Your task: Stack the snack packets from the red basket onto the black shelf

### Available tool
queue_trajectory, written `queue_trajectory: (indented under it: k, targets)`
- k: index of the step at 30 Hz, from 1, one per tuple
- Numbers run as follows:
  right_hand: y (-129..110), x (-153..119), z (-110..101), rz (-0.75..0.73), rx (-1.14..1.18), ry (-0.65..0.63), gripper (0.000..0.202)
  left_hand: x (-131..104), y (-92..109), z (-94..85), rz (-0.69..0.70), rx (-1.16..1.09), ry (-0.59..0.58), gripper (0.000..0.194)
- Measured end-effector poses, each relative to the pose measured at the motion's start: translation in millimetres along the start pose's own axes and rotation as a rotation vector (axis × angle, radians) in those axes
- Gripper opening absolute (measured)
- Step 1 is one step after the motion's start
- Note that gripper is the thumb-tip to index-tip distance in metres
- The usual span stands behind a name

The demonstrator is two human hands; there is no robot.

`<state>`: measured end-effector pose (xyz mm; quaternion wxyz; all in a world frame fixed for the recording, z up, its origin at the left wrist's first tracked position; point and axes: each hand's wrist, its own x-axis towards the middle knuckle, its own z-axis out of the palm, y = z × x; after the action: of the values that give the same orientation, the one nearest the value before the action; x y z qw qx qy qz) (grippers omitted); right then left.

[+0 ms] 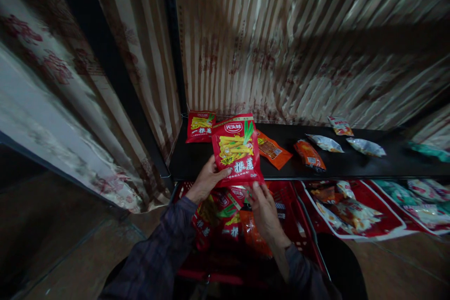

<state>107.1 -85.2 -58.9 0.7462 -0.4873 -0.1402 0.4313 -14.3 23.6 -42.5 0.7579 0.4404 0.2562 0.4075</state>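
Note:
A red snack bag [237, 147] with yellow sticks and a green onion printed on it is held up over the front of the black shelf. My left hand [206, 180] grips its lower left edge, thumb across the front. At the lower right corner my right hand [265, 211] has its fingers closed on the bag's edge. Beneath both hands stands a red plastic basket [298, 215] holding more red bags [230, 222] and an orange packet [253, 232]. Behind the held bag, a matching red bag [200, 126] leans at the shelf's left end.
On the black shelf [225, 168] lie an orange flat packet [272, 150], another orange packet [310, 154], silvery packets [325, 143] and a small white-and-red one [340, 126]. More red baskets [383, 225] with snacks stand at the right. Curtains [253, 47] and a dark post [174, 33] rise behind.

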Motion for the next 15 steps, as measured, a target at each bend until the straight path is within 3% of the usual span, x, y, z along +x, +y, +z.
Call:
queue_trajectory:
  k: [4, 8, 15]
  targets:
    - [-23, 16, 0, -0.052, -0.005, -0.041, 0.042, 0, 0, -1.0, -0.016, 0.016, -0.056, 0.069]
    - [-38, 30, 5, -0.009, -0.042, -0.054, 0.046, 0, -4, -0.8, -0.047, 0.042, -0.095, 0.065]
    - [-34, 36, 1, -0.045, -0.068, 0.045, 0.043, -1, -4, -0.9, -0.052, 0.055, -0.125, 0.06]
